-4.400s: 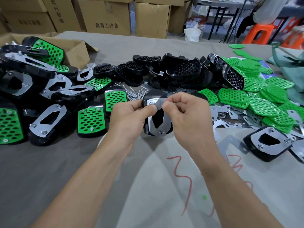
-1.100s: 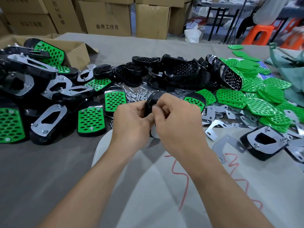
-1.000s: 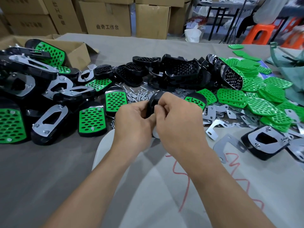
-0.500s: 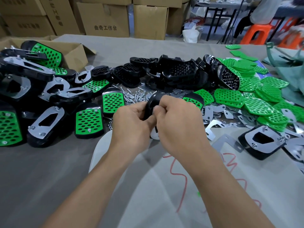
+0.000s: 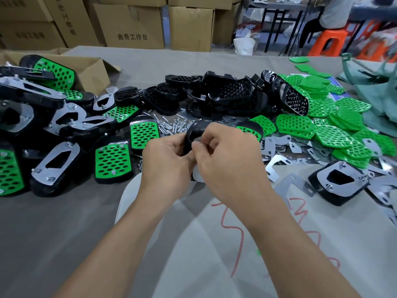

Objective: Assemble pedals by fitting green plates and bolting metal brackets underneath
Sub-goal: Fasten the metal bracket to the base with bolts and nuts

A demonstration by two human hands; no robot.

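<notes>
Taking the held pedal [image 5: 196, 134], gripped between the left hand [image 5: 167, 166] and right hand [image 5: 227, 160] over the table [image 5: 64, 233], as centre: bolts [image 5: 171, 125] lay just beyond at 11 o'clock, with a heap of bare shells [image 5: 223, 93] behind them at 12. Loose plates [image 5: 322, 117] spread at 2 o'clock, brackets [image 5: 277, 145] at 3 and one upturned pedal [image 5: 339, 183] at 4. Assembled pedals [image 5: 53, 125] crowded 9 o'clock, with an open carton [image 5: 90, 69] behind them at 10.
</notes>
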